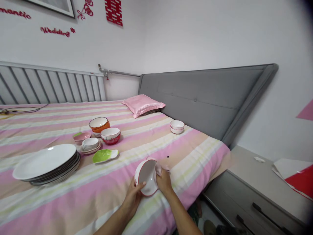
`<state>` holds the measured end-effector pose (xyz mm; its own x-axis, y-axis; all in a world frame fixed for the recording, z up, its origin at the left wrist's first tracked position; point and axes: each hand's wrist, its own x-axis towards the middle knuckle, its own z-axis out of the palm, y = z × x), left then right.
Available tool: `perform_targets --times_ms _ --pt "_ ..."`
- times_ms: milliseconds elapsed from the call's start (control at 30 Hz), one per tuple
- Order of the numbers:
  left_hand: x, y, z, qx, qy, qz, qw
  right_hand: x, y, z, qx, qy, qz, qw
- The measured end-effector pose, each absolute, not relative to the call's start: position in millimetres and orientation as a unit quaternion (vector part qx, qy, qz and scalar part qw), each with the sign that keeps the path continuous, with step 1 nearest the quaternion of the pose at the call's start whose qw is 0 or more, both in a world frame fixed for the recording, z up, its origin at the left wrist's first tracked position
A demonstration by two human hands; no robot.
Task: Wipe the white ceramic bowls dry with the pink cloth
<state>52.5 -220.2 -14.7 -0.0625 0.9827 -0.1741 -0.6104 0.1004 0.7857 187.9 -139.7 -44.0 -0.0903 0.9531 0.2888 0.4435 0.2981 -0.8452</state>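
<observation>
My left hand grips the lower rim of a white bowl with a red pattern, tilted on its side over the striped bed. My right hand is closed on a small pink cloth pressed against the bowl's right edge. Both hands are near the bed's front right part.
On the bed lie a stack of large white plates, a green leaf-shaped dish, small saucers, a red bowl, stacked orange bowls, two small white bowls and a pink pillow. A grey nightstand stands to the right.
</observation>
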Motion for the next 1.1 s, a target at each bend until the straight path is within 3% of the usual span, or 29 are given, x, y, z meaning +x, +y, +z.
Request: perform_targets --times_ms 1100 --pt "47 -202 -13 0.177 0.419 0.610 0.648 187 -134 -36 -0.575 -0.620 0.331 0.418"
